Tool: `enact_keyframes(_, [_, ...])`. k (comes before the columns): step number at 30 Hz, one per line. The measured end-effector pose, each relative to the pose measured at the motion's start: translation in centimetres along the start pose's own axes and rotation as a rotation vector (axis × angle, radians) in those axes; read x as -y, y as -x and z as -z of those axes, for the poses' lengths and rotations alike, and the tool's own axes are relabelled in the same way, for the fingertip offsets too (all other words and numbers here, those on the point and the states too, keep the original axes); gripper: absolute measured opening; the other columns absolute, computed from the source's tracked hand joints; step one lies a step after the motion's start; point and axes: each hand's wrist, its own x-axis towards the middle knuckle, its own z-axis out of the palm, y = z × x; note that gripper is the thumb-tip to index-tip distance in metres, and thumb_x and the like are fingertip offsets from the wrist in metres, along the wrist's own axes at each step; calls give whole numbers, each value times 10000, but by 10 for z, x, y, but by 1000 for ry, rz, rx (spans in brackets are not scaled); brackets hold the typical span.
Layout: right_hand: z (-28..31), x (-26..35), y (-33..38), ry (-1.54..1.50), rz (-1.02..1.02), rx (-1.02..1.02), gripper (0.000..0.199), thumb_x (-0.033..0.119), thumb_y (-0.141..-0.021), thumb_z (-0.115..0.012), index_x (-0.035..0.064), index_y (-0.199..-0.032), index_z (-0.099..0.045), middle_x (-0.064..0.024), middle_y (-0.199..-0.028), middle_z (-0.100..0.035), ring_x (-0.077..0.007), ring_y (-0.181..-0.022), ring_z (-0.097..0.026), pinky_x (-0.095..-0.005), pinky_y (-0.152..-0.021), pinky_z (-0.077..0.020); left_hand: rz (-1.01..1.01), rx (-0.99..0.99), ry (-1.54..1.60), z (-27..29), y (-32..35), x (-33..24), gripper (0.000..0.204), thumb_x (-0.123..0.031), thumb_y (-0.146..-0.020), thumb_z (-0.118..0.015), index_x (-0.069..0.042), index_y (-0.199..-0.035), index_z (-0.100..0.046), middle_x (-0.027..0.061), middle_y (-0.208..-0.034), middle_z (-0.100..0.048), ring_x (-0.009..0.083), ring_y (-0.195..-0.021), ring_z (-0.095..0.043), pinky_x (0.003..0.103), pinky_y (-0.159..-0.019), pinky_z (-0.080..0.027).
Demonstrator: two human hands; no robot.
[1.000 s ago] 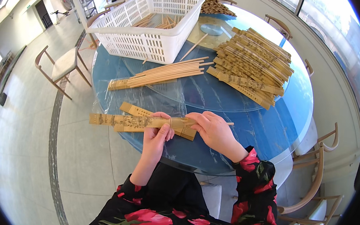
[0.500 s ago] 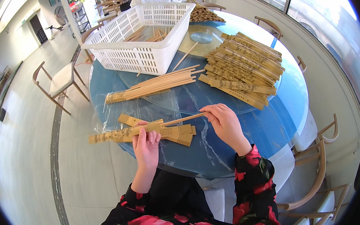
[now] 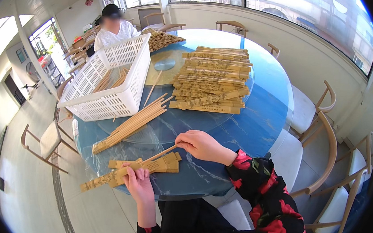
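My left hand [image 3: 138, 183] pinches a long, printed gold-brown paper sleeve [image 3: 101, 181] above the table's near edge. In my right hand [image 3: 202, 145], the closed fingertips grip the upper end of a thin wooden chopstick [image 3: 161, 154]. Its lower end meets the mouth of the held sleeve, just past my left fingers; I cannot tell how deep it sits. Beneath lie a few flat paper sleeves [image 3: 169, 164], partly covered by my left hand and the held sleeve. Beyond them is a bundle of loose chopsticks [image 3: 137, 121], resting with their near ends on another sleeve.
A white plastic basket [image 3: 100, 106] with chopsticks inside stands at the table's left. Many sleeved chopsticks are piled [image 3: 213, 76] further right, with another heap [image 3: 164, 40] behind. One chopstick [image 3: 153, 88] lies by the basket. A person [image 3: 113, 33] sits across; chairs [image 3: 318, 165] surround the blue table [image 3: 264, 106].
The view has swung to the right, so the table things sit further left. My right hand has come closer to my left, and less of the chopstick shows outside the sleeve.
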Motion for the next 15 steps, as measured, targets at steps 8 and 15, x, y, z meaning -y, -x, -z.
enact_keyframes(8, [6, -12, 3, 101, -13, 50, 139, 214, -967, -618, 81, -973, -657, -138, -828, -667, -355, -837, -643, -460, -735, -493, 61, 34, -33, -4, -5, 4, 165, -224, -1101, -476, -116, -1221, -509, -40, -707, -376, 80, -668, -369, 265, -655, -330])
enact_keyframes(15, [9, -15, -5, -85, -97, 26, 116, 157, -959, -611, 52, -960, -659, -105, -727, -663, -275, -681, -644, -386, -658, -487, 106, 128, -34, -1, -12, -3, 211, -245, -1098, -487, -85, -1231, -519, -33, -718, -392, 85, -684, -379, 263, -658, -338])
